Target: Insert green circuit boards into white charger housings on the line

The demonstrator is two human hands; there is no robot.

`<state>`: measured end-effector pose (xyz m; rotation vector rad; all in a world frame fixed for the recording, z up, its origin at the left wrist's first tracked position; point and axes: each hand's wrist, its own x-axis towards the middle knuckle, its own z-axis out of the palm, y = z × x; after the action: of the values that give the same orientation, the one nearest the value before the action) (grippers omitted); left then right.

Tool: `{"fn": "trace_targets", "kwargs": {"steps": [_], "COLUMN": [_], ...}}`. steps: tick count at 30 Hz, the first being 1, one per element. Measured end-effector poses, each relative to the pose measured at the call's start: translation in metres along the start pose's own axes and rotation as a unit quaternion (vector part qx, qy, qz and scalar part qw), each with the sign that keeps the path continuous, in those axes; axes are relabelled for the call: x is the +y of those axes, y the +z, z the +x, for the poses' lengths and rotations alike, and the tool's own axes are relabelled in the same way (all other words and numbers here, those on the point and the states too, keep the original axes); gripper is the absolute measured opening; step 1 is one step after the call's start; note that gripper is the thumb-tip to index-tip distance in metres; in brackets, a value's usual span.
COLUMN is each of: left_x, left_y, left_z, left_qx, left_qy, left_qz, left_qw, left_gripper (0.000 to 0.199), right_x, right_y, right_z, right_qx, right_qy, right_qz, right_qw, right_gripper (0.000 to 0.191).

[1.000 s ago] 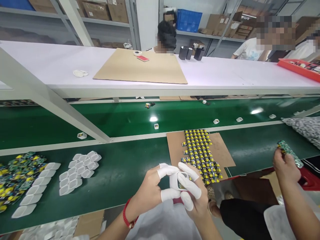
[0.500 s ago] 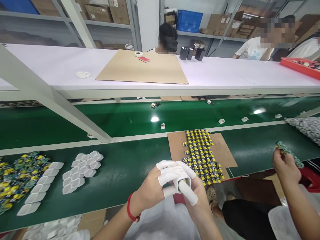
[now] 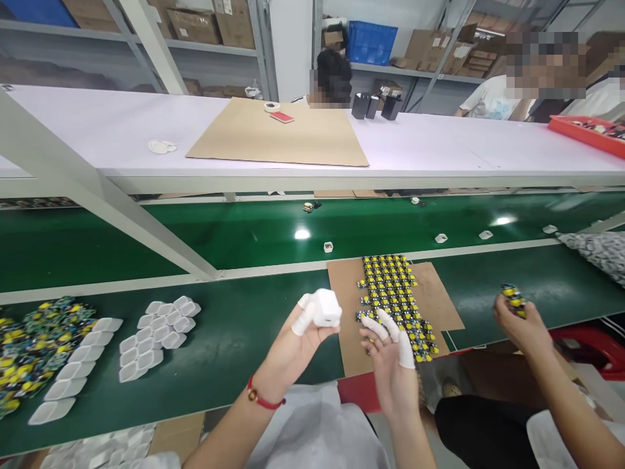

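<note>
A small white plastic housing (image 3: 327, 307) is gripped between the fingers of my left hand (image 3: 291, 345), raised over the front edge of the green bench. My right hand (image 3: 394, 365), apart from it, has its fingers spread with nothing in them. White finger cots cover several fingertips on both hands. Just beyond my right hand, rows of small circuit boards with yellow parts (image 3: 390, 286) lie on a cardboard sheet (image 3: 347, 335). To the left, white housings (image 3: 161, 326) stand grouped on the bench, with a further line of them (image 3: 81, 370) beside a heap of circuit boards (image 3: 39, 339).
Several white housings, one of them here (image 3: 328, 247), ride the green conveyor belt (image 3: 234, 234). A co-worker's hand (image 3: 525, 326) at right holds circuit boards. A slanted metal post (image 3: 141, 221) stands at left. The white shelf (image 3: 439, 146) bears cardboard and a red tray (image 3: 586, 133).
My hands have parted: the left moved up with the housing, the right let go and opened. Items on the belt shifted slightly right. The co-worker's hand moved left.
</note>
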<state>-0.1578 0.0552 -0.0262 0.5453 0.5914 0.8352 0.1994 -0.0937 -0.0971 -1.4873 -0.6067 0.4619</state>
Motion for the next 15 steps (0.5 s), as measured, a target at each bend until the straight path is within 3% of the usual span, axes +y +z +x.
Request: {"fn": "trace_targets", "kwargs": {"steps": [3,6,8,10,13,15], "left_x": [0.017,0.024,0.022,0.016,0.001,-0.009], "left_y": [0.011,0.015,0.012,0.002,-0.025,-0.051], "left_z": [0.001,0.001,0.002,0.007,0.030,0.060], "left_qx": [0.088,0.144,0.155,0.158,0.155,0.179], "left_qy": [-0.112,-0.148,-0.151,-0.135,-0.034,0.040], "left_qz": [-0.175,-0.242,-0.266,-0.236,-0.048,0.058], "left_qw": [0.974,0.948,0.939,0.949,0.986,0.981], "left_gripper": [0.024,0.038,0.037,0.032,0.017,0.012], "right_x": [0.009,0.013,0.015,0.019,0.030,0.036], "right_y": [0.079,0.127,0.135,0.133,0.122,0.113], "right_z": [-0.069,-0.117,-0.132,-0.137,-0.124,-0.098], "right_qx": [0.000,0.018,0.040,0.043,0.011,-0.012], "right_qy": [0.090,0.174,0.214,0.237,0.236,0.217], "right_qz": [0.063,0.130,0.157,0.160,0.137,0.121], "right_qw": [0.994,0.976,0.963,0.957,0.962,0.969], "right_gripper": [0.041,0.045,0.045,0.044,0.043,0.040]}}
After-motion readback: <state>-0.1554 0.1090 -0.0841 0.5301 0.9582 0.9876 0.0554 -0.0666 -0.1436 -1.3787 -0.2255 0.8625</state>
